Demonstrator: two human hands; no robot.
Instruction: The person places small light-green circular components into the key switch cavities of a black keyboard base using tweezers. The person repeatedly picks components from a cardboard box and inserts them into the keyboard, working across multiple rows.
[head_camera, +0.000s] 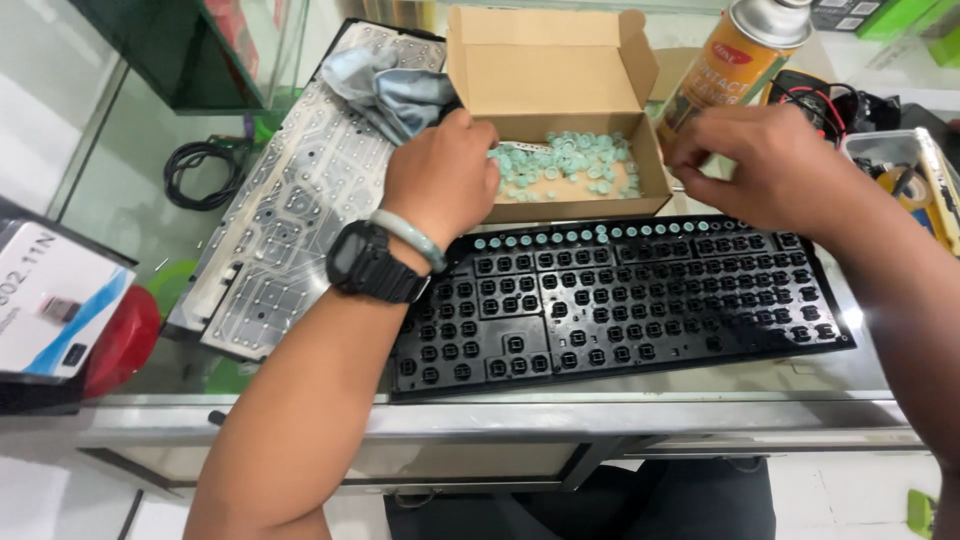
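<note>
Head view: keyboard frame (620, 300) lies on glass desk (640, 385); approx. top row fitted w/ pale-green rubber domes (565, 168), remaining rows bare. Left hand (440, 180) curled, fingertips in cardboard box (555, 110) on domes. Right hand (760, 160) pinched together; contents not discernible.

Left grip (440, 175) curled, right grip (745, 150) pinched

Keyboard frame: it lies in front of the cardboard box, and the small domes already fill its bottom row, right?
Not quite. The head view shows the domes seated along the top row of the keyboard frame, the row nearest the box; the bottom row has none. The frame does lie in front of the box.
</note>
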